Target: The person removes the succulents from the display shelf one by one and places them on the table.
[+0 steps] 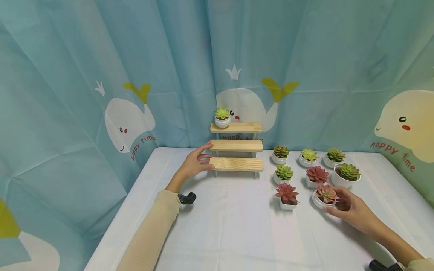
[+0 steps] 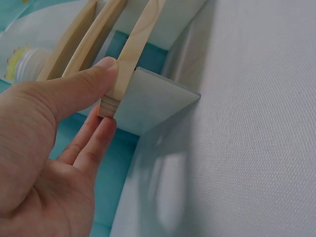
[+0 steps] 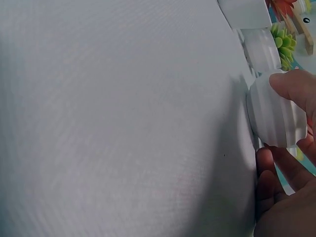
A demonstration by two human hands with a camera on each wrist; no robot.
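Observation:
A three-tier wooden display stand [image 1: 236, 163] stands at the back of the table, with a green succulent in a round white pot [image 1: 222, 122] on its top tier. My left hand [image 1: 194, 162] is at the stand's left end. In the left wrist view, its thumb [image 2: 94, 79] and fingertips pinch the end of a wooden board [image 2: 131, 54]. On the right, my right hand [image 1: 356, 210] holds a pink succulent in a round white pot [image 1: 320, 201]. In the right wrist view, thumb and fingers grip this ribbed white pot [image 3: 276, 111], low over the table.
Several other potted succulents stand right of the stand: a red one in a square pot [image 1: 287, 206], another red one [image 1: 317, 175], a green one in a larger bowl [image 1: 342, 181] and more green ones behind. A blue whale-print curtain [image 1: 183, 75] hangs behind the white-covered table [image 1: 237, 226].

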